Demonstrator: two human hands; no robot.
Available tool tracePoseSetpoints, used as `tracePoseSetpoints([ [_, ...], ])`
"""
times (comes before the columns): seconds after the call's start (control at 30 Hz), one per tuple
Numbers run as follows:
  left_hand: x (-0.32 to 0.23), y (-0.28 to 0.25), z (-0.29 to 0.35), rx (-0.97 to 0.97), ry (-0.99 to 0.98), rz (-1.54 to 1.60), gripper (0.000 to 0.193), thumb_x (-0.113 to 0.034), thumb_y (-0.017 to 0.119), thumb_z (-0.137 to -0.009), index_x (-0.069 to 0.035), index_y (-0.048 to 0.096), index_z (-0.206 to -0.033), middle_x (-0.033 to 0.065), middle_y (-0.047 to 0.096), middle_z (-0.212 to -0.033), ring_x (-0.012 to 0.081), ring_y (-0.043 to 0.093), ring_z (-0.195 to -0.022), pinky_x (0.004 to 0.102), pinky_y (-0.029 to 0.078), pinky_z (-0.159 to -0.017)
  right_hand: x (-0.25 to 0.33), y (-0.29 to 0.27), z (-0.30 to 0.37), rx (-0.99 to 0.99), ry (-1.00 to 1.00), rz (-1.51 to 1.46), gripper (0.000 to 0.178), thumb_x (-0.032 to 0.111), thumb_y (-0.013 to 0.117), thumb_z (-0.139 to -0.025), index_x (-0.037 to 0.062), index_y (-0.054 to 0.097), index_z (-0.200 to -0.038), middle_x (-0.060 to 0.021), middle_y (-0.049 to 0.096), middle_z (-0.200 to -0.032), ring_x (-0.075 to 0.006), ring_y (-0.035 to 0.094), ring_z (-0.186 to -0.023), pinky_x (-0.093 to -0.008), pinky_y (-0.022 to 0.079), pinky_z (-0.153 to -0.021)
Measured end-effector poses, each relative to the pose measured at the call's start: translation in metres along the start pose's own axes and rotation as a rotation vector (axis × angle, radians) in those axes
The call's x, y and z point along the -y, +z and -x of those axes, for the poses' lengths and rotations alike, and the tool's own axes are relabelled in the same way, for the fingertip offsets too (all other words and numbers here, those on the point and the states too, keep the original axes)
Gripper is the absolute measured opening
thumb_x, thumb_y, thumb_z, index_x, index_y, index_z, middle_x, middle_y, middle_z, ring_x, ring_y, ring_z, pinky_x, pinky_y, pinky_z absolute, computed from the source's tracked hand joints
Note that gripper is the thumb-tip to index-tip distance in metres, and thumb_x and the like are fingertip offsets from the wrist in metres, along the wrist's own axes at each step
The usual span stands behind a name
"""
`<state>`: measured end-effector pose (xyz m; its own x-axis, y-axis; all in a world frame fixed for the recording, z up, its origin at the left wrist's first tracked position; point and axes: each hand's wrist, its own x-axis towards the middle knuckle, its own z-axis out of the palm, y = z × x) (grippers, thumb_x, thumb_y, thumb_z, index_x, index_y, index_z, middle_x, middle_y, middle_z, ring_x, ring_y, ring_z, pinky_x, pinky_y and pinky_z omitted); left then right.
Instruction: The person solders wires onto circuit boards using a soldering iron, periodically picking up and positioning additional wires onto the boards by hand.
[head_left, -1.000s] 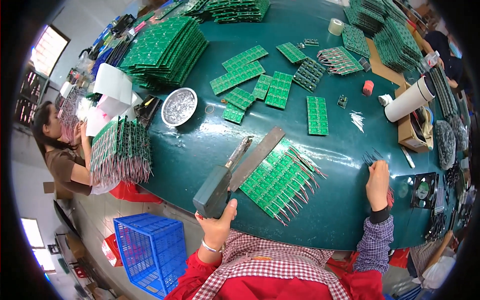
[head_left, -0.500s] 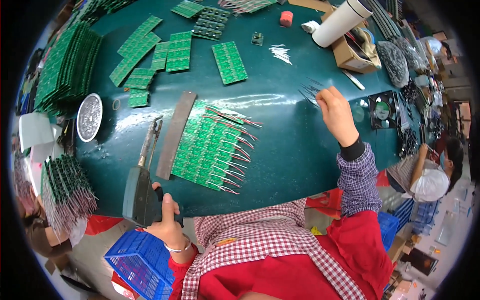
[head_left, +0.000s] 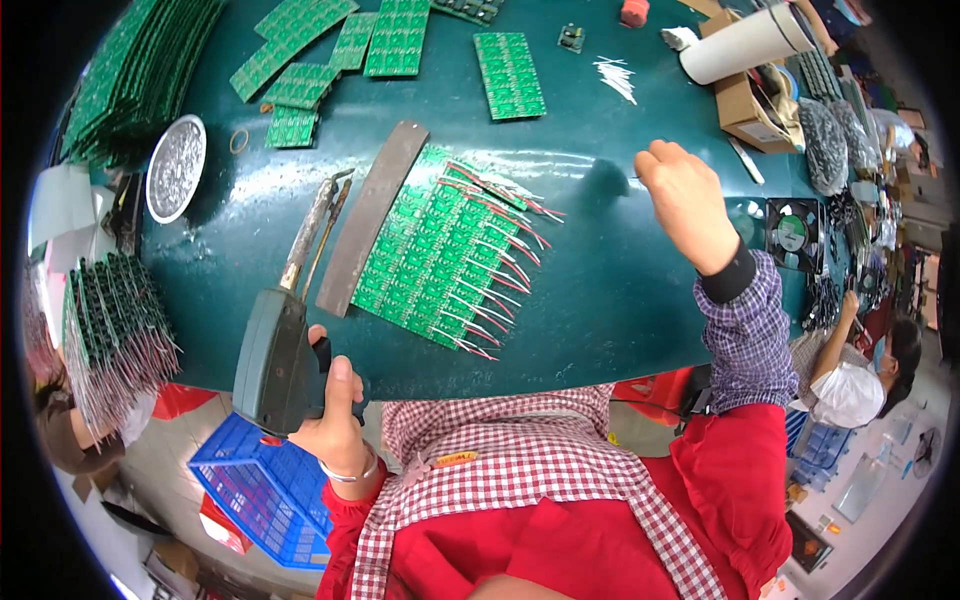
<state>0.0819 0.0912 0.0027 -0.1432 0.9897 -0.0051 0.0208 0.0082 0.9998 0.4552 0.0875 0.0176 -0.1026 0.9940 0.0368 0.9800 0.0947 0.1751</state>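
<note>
At the table's near edge, left: the left hand [head_left: 338,438] has its fingers wrapped round the handle of a dark soldering gun [head_left: 268,355], thumb raised beside the grip.
Soldering gun: the barrel slants toward the far edge of the table [head_left: 620,315]; the tip ends just beside a metal bar [head_left: 372,225], apart from the panel.
Panel: one green circuit panel [head_left: 405,255] lies on the table between the two hands, with the bar along its left side; whether the bar overlaps it, I cannot make out.
Wires: red and white wires [head_left: 508,278] stick out past the panel's right side, bunched thickest at its far corner.
Toward the table's right edge: the right hand [head_left: 690,205] is well apart from the panel, fingers curled in and nearly together; whether they pinch anything is not clear.
Far left of the table: a bowl [head_left: 153,190] with silvery contents near the left edge, and a loose panel [head_left: 400,40] among others toward the far edge.
Step in hand: judging by the pose, wire work on the panel, between contacts; neither tip nor fingers touch it.
Next move: bringing tip and fingers to the panel would call for lifting the tip clear of the bar and keeping the right sleeve [head_left: 745,320] off the loose wire ends.
</note>
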Motion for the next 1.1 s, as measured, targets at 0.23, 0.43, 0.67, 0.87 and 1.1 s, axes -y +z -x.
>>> tracePoseSetpoints([
  [0.23, 0.001, 0.002, 0.0, 0.138, -0.163, 0.097, 0.05, 0.008, 0.067, -0.077, 0.005, 0.052, -0.124, 0.0183, 0.063, -0.112, 0.0105, 0.055, -0.056, 0.0224, 0.044, -0.045, 0.068, 0.0, -0.023, -0.361, -0.008, -0.621, 0.016, -0.003, 0.07, -0.07, 0.0049, 0.064, -0.083, -0.0072, 0.056, -0.079, -0.0264, 0.056, -0.075, -0.036, 0.047, -0.064],
  [0.43, 0.008, -0.013, 0.009, 0.271, -0.244, -0.036, 0.048, 0.005, 0.071, -0.077, 0.003, 0.057, -0.122, 0.0142, 0.065, -0.112, 0.0211, 0.062, -0.096, 0.0339, 0.05, -0.084, 0.114, 0.027, -0.022, -0.477, 0.003, -0.749, 0.017, -0.002, 0.074, -0.068, 0.0054, 0.066, -0.081, -0.0052, 0.054, -0.072, -0.0239, 0.054, -0.071, -0.0341, 0.043, -0.06],
  [0.67, 0.015, -0.018, 0.014, 0.471, -0.141, -0.204, 0.048, 0.01, 0.064, -0.078, 0.005, 0.053, -0.124, 0.0179, 0.063, -0.112, 0.0115, 0.054, -0.059, 0.0242, 0.044, -0.049, 0.121, 0.038, -0.019, -0.5, 0.04, -0.738, 0.018, -0.004, 0.073, -0.068, 0.0043, 0.066, -0.083, -0.0046, 0.053, -0.072, -0.0226, 0.052, -0.068, -0.0329, 0.044, -0.057],
  [0.87, 0.013, -0.016, 0.015, 0.51, -0.167, -0.182, 0.046, 0.01, 0.064, -0.079, 0.005, 0.055, -0.123, 0.0167, 0.063, -0.112, 0.0112, 0.056, -0.062, 0.0234, 0.044, -0.05, 0.122, 0.04, -0.016, -0.519, 0.025, -0.742, 0.022, -0.005, 0.073, -0.067, 0.0033, 0.066, -0.086, -0.0052, 0.054, -0.072, -0.0221, 0.053, -0.066, -0.0312, 0.045, -0.054],
  [1.1, 0.01, -0.021, 0.018, 0.526, -0.181, -0.198, 0.044, 0.01, 0.063, -0.08, 0.004, 0.055, -0.123, 0.0156, 0.063, -0.113, 0.0114, 0.056, -0.062, 0.0232, 0.044, -0.051, 0.127, 0.037, -0.012, -0.55, -0.006, -0.795, 0.027, -0.01, 0.075, -0.062, 0.0017, 0.068, -0.086, -0.0067, 0.059, -0.073, -0.0215, 0.056, -0.064, -0.03, 0.045, -0.054],
])
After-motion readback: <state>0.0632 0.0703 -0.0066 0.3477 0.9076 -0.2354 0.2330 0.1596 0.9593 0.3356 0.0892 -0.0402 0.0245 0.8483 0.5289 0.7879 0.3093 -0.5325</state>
